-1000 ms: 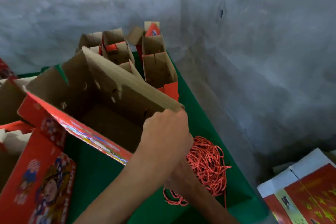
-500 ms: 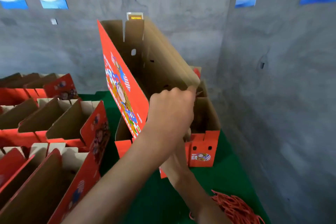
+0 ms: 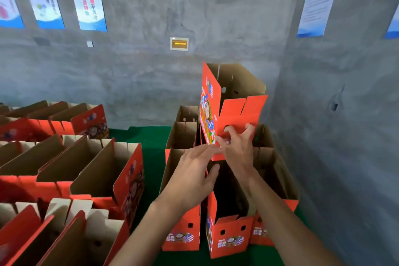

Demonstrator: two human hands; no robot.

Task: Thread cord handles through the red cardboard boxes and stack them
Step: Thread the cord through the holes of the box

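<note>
The right hand (image 3: pixel 238 149) pinches the low edge of a red box (image 3: pixel 232 106), held up above the open boxes (image 3: pixel 228 222) at the far right of the green bench (image 3: pixel 149 136). The left hand (image 3: pixel 194 175) is spread flat, fingertips touching the box's bottom corner.

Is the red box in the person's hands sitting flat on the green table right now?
No, the raised red box is held up above the open boxes by the right hand.
</note>
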